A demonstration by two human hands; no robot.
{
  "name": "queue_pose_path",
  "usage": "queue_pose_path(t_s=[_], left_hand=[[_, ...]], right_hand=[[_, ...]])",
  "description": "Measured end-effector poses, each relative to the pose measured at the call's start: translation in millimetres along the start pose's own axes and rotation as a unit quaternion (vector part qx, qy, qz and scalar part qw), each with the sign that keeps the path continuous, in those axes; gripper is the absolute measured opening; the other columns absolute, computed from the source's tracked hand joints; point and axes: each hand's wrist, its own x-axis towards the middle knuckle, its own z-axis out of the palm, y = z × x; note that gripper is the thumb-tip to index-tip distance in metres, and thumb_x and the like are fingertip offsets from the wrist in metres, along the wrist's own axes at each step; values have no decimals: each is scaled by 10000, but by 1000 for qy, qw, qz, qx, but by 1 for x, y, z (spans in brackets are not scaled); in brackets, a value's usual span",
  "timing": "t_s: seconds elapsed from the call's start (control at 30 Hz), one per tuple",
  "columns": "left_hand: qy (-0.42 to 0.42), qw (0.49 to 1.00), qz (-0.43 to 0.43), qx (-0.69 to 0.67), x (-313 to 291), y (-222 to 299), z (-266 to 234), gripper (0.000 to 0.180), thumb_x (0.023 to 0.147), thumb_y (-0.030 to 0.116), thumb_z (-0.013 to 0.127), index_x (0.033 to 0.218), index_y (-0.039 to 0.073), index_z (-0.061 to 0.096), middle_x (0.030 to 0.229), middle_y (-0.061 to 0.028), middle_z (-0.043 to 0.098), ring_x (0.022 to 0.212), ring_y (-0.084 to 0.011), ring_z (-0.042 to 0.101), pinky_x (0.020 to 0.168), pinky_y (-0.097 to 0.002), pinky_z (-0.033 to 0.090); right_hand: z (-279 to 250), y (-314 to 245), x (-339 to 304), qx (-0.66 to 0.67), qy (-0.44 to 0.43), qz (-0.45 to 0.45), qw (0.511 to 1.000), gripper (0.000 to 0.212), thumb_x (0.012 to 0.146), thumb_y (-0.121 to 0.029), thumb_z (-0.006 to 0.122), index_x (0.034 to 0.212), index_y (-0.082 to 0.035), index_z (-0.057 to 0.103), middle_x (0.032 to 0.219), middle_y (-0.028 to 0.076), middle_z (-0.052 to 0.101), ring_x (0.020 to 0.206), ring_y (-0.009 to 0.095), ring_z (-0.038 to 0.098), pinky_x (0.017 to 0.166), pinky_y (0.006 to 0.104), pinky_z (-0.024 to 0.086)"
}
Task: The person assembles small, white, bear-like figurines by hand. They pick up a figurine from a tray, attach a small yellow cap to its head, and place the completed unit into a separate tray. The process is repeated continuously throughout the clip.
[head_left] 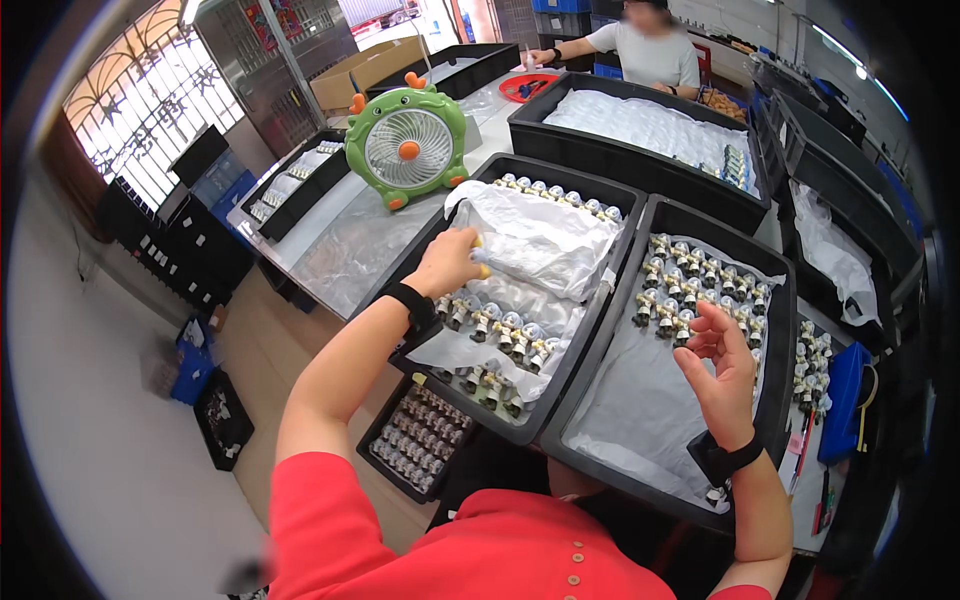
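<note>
My left hand [448, 264] is closed over the left black tray [529, 430], pinching a small figurine [481, 262], whose yellow and pale parts show past my fingertips. Crumpled white sheeting [540, 240] lies in that tray, with a row of figurines [500, 332] on its near part and another along its far end. Above the right black tray [560, 446] hovers my right hand [724, 372], thumb apart from slightly curled fingers and nothing seen in it. Several rows of white, yellow and dark green figurines [690, 275] stand on white sheeting at that tray's far end.
A green frog-shaped fan [410, 145] stands beyond the left tray. A larger lined black tray [640, 150] sits farther back, near a seated person [650, 55]. More figurines [812, 365] and a blue bin [846, 400] are at the right. A filled crate [415, 440] sits below the table.
</note>
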Motion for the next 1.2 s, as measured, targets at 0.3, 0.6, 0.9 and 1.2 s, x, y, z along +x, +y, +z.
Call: queue_pose_path(t_s=[0.3,0.6,0.9,1.2], left_hand=[[2,986,-73,149,27,-29,22,412,639,233,752,932,4,575,933,-209,595,910,-379,578,784,-438,466],[1,989,-66,134,34,-44,34,527,622,199,760,1017,5,469,915,-241,617,892,-396,595,771,-448,468],[-24,982,-7,190,20,8,-4,513,616,293,769,1005,33,559,1064,-178,559,959,-338,575,790,-429,457],[-105,981,-63,150,42,-16,-10,288,655,161,713,894,11,649,918,-207,642,888,-336,627,770,-412,496]], right_hand=[[-3,8,6,-4,19,22,1000,391,775,-29,645,1152,-23,542,942,60,584,803,108,562,742,245,476],[-22,5,7,-87,-100,64,989,292,799,-79,623,1082,-24,577,874,59,607,791,120,573,707,252,462],[-78,17,-46,-509,-487,142,695,280,630,-165,685,862,-33,600,837,151,630,815,314,619,714,408,490],[-74,22,-77,-591,-453,52,666,88,679,-62,589,725,-65,664,747,124,638,709,284,650,607,385,517]])
